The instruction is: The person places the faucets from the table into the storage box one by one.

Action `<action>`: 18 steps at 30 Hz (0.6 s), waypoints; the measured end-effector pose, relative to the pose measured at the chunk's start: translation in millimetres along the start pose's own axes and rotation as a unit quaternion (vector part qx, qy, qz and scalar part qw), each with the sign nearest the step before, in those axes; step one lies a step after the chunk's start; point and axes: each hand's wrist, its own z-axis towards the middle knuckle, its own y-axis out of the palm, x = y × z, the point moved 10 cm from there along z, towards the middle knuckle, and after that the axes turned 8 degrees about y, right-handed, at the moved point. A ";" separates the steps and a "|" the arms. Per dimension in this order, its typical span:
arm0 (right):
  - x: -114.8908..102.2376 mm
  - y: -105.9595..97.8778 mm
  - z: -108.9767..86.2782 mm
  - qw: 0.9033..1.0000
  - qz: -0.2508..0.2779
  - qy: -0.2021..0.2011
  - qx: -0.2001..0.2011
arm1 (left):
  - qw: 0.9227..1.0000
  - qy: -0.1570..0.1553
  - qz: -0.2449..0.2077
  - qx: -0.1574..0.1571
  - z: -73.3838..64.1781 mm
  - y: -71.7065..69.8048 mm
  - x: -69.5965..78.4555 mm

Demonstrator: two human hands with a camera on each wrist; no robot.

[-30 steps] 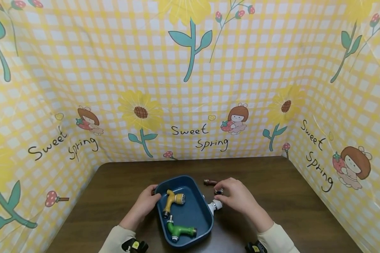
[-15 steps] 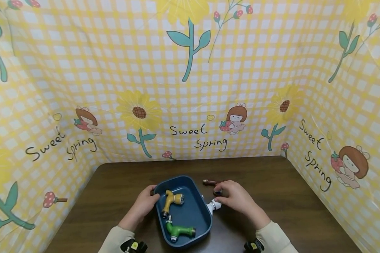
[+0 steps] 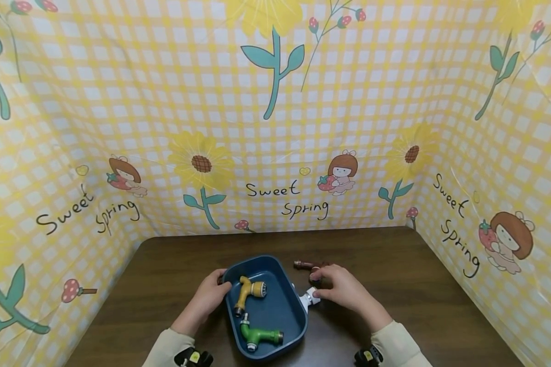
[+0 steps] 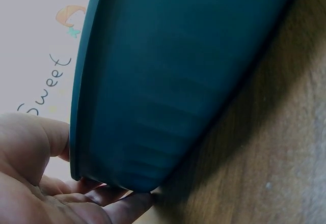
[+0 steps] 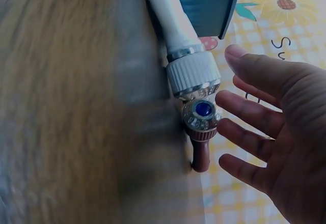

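My left hand (image 3: 209,291) grips the left rim of a blue basin (image 3: 282,300), thumb over the edge and fingers against its outer wall. Inside lie a yellow tap (image 3: 246,294) and a green tap (image 3: 259,334). Just right of the basin, a white tap (image 5: 191,74) with a ribbed collar lies on the table. Beyond it is a brown tap (image 3: 304,264), whose ribbed head with a blue centre (image 5: 204,109) shows in the right wrist view. My right hand (image 3: 344,288) hovers beside these two, fingers spread and loosely bent, fingertips right at the brown tap's head.
The dark wooden table (image 3: 174,260) carries everything. A yellow checked cloth (image 3: 275,137) printed with flowers and lettering walls off its back and both sides. Black straps with camera mounts (image 3: 369,358) sit on both wrists.
My right fingers have shifted slightly and now cover more of the brown tap's head. The left hand, basin and the taps inside it stay in place; the head view has turned very slightly.
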 end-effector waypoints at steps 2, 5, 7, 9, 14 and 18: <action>2.1 0.4 0.6 1.000 0.005 0.001 -0.003 | 1.000 0.000 -0.001 0.001 0.3 -0.1 0.4; 5.7 2.8 0.8 1.000 0.011 0.008 -0.016 | 1.000 -0.001 0.001 0.002 0.1 -0.4 0.8; 7.7 5.3 0.7 0.999 0.019 0.014 -0.027 | 1.000 -0.001 0.003 0.001 0.0 -0.5 1.2; 9.0 7.8 0.7 0.999 0.022 0.018 -0.038 | 1.000 0.000 0.003 0.001 0.0 -0.5 1.6; 13.7 12.8 1.5 0.997 0.024 0.034 -0.061 | 1.000 -0.001 0.000 0.001 -0.3 -0.6 1.2; 15.8 15.8 1.7 0.996 0.020 0.040 -0.073 | 1.000 -0.002 0.000 -0.001 0.0 -0.6 1.4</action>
